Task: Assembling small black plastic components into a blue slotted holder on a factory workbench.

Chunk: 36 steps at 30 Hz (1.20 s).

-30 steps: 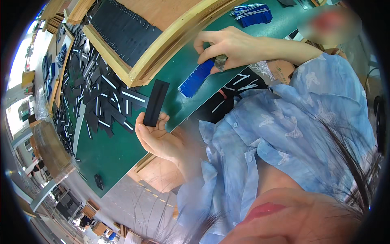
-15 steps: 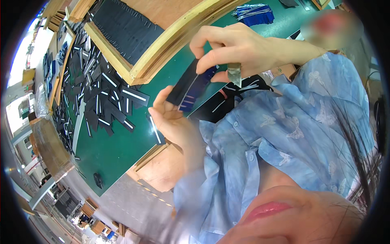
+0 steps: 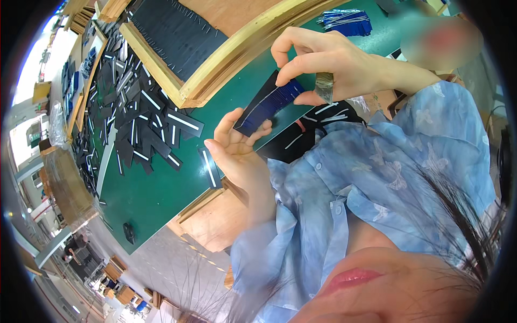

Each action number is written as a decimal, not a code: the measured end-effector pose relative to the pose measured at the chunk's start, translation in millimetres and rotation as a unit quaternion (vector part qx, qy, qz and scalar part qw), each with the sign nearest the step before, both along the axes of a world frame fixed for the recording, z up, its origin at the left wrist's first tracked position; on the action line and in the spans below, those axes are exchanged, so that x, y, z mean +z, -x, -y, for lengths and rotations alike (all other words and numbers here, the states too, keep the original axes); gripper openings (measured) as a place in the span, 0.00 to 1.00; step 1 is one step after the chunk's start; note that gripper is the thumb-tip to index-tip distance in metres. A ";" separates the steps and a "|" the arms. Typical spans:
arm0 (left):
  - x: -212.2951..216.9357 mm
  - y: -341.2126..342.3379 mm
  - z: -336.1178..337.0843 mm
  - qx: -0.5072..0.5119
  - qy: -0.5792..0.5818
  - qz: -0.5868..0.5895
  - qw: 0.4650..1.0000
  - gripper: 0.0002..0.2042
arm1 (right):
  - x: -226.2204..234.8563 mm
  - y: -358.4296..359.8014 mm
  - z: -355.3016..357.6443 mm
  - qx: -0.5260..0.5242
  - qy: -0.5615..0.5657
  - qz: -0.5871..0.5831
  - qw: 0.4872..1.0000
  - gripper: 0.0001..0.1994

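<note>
My right hand (image 3: 334, 62) pinches the upper end of a dark blue, finely lined strip (image 3: 269, 105) with a black band along its far edge. It looks like a solar cell strip and is held tilted above the table. A small silvery flat piece (image 3: 324, 87) sits at the fingers of this hand; how it is held cannot be told. At the strip's lower end is my left hand (image 3: 239, 153), thumb apart and fingers loosely curled behind and beside the strip. Below the left hand, a black piece with a white stripe (image 3: 210, 168) lies at the table edge.
Many black pieces with white stripes (image 3: 142, 126) are heaped on the green table (image 3: 156, 199). A wooden frame (image 3: 215, 67) holds a black sheet (image 3: 175, 35). Blue strips with silvery wires (image 3: 347, 22) lie farther back. A small black object (image 3: 128, 233) is near the table's corner.
The strip has turned, so its blue lined face now shows more clearly. Both hands have shifted slightly right in the view along with the surroundings. The right hand keeps its pinch.
</note>
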<state>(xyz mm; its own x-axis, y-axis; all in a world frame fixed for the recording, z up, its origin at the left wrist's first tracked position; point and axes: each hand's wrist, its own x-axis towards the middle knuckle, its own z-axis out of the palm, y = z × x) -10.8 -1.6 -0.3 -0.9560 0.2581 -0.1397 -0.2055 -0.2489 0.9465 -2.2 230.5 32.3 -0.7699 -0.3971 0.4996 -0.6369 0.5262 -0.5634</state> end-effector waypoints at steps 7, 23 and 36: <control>2.0 -1.2 -1.2 0.003 0.004 0.000 1.000 0.33 | 1.1 -1.6 1.2 -0.007 -0.004 0.000 1.000 0.21; 11.4 -3.5 -12.8 0.007 -0.003 0.018 1.000 0.14 | 4.1 0.9 0.9 -0.011 0.054 0.076 0.996 0.14; 12.9 3.1 -11.8 -0.021 -0.013 0.052 0.998 0.15 | 5.8 -1.9 -0.4 -0.014 0.055 0.061 0.997 0.13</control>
